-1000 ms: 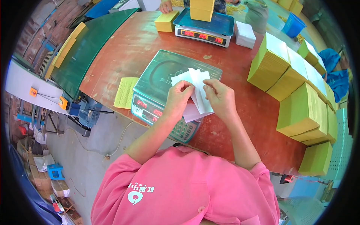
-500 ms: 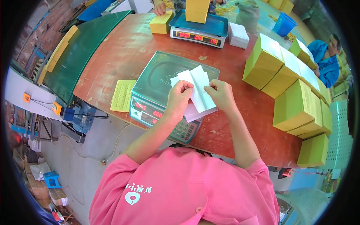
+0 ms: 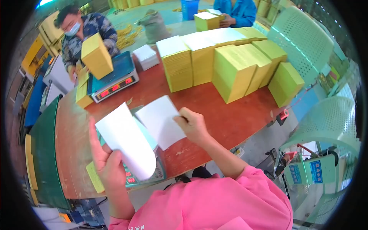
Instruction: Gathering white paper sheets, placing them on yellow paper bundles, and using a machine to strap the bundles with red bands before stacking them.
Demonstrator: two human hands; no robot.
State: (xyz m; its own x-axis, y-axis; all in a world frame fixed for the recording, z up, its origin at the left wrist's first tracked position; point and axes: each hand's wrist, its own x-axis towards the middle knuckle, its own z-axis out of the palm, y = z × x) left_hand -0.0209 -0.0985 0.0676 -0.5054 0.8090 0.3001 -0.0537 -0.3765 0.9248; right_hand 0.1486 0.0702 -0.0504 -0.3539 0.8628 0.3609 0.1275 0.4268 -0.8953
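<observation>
My left hand (image 3: 111, 165) has a curled white paper sheet (image 3: 126, 140) between its thumb and outstretched fingers; the lower end bends round. In my right hand (image 3: 193, 124) a second white paper sheet (image 3: 161, 122) is pinched at its right edge by thumb and bent fingers. Both sheets are raised over the near scale (image 3: 160, 168) and hide most of its pan and display. A yellow textured sheet (image 3: 94, 177) lies left of that scale, partly behind my left wrist.
Tall yellow paper stacks (image 3: 178, 69), several topped with white, line the table's far right. A second scale (image 3: 115, 86) carries a tilted yellow block (image 3: 96, 55), beside a white stack (image 3: 146, 56). One co-worker (image 3: 92, 32) sits behind it; another in blue (image 3: 237, 13) handles a stack.
My view has swung right. The white sheets, earlier fanned together between both hands, are now apart, one group at each hand. My left hand has opened out its fingers along the paper.
</observation>
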